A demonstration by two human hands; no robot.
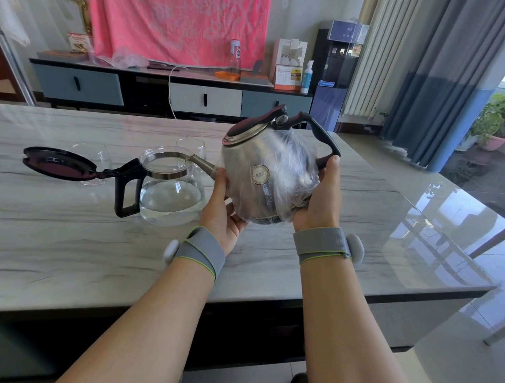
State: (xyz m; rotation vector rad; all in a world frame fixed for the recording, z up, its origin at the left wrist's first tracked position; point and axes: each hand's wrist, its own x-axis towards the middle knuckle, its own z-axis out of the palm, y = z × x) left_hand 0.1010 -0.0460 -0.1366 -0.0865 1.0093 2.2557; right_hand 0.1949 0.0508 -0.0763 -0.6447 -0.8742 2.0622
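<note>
A steel kettle (263, 168) wrapped in clear plastic film is tilted to the left above the marble table (72, 242), its spout over the mouth of a glass jug (171, 200). My left hand (222, 210) cups the kettle's lower left side, thumb near the spout. My right hand (319, 199) holds its right side and underside, fingers hidden behind, thumb up by the black handle. The jug has a black handle, holds some water, and its dark hinged lid (57, 163) hangs open to the left.
Two clear glass cups (191, 149) stand behind the jug. The table's right edge drops to a glossy tiled floor. A low cabinet (163, 90) with bottles and boxes runs along the far wall, a water dispenser (335, 74) beside it.
</note>
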